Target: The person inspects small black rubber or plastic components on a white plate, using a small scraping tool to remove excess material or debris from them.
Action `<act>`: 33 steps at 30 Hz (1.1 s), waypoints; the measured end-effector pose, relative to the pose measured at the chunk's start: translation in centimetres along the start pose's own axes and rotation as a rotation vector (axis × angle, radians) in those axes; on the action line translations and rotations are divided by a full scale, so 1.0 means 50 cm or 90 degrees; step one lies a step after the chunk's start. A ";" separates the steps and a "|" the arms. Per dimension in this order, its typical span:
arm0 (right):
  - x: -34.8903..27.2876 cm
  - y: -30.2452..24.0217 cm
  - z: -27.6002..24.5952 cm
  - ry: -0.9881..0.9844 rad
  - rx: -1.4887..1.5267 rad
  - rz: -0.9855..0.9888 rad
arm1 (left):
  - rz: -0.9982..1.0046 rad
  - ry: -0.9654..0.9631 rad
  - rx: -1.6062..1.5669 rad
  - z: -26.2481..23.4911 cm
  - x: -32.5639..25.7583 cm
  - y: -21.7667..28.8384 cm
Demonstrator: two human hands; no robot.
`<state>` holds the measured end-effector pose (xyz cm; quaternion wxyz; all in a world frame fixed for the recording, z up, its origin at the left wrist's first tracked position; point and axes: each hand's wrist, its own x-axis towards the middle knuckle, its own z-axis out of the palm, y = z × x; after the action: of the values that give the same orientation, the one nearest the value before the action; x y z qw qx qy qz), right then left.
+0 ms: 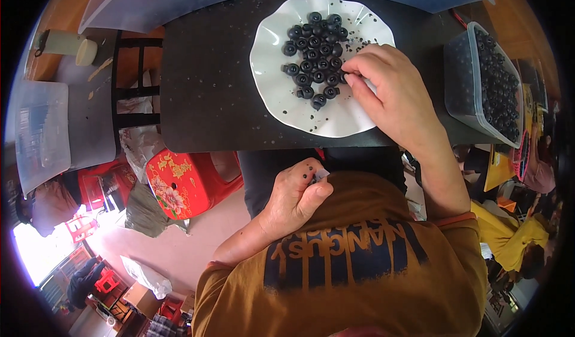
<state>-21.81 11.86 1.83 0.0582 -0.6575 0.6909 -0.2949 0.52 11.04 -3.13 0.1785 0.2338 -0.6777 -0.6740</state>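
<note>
A white plate (269, 100) with a wavy rim stands near the table's front edge. Many small black round parts (312, 55) with ringed tops are heaped on it, among scattered black crumbs. My right hand (392, 85) reaches over the plate's right side, thumb and forefinger pinched at a black part (342, 78) on the edge of the heap. Lower down, in front of my body, my left hand (293, 193) is closed, its fingers curled round a small pale, shiny piece (321, 174). What that piece is cannot be made out. Black specks stick to the left forefinger.
On the right, a clear plastic tub (461, 85) holds many more black parts (500, 91). Large translucent bins (179, 2) line the table's far side. A red patterned stool (188, 184) stands below the dark tabletop (203, 91) at left. People and goods show at far right.
</note>
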 end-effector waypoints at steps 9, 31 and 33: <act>-0.012 -0.008 -0.007 -0.014 -0.035 -0.029 | -0.017 -0.022 0.043 0.011 -0.007 0.021; -0.072 -0.151 -0.073 -0.067 0.927 0.277 | 0.027 0.201 0.051 0.015 -0.146 0.063; -0.084 -0.169 -0.075 -0.099 0.982 0.263 | 0.028 0.218 0.028 0.013 -0.143 0.072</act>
<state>-15.64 17.40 7.67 0.5974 -0.3094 0.3941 -0.6261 5.78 15.49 0.95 0.3013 0.3340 -0.6567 -0.6053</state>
